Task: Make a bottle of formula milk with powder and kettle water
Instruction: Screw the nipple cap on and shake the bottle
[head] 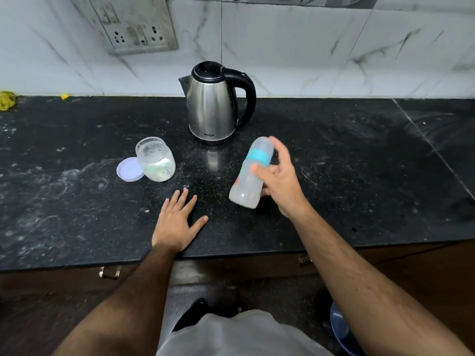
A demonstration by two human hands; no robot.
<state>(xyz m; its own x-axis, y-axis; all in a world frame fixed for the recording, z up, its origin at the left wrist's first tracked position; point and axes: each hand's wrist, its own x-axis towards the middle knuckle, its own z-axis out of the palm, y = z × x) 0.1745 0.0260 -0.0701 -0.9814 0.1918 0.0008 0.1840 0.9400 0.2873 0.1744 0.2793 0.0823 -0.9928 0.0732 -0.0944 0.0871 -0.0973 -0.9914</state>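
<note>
1. right hand (279, 179) grips the feeding bottle (250, 173); fingers curled round its body, thumb across the near side; bottle held above the black counter (359, 176), right of centre.
2. bottle tilted; long axis runs from lower left to upper right, the cap end toward the kettle, the base end down and toward the person; teal ring (259, 155) around the neck; bottle looks blurred, contents cannot be made out.
3. left hand (177, 222) lies flat on the counter near the front edge; fingers straight and slightly spread, thumb out to the right; holds nothing.
4. steel kettle (212, 106) upright at the back of the counter, lid closed; spout to the left, black handle to the right.
5. clear powder jar (155, 159) left of the kettle, open, white powder in the bottom; its lilac lid (128, 169) lies flat on the counter, touching the jar's left side.
6. wall socket plate (133, 24) on the marble wall, upper left; yellow cloth (6, 100) at the far left edge.
</note>
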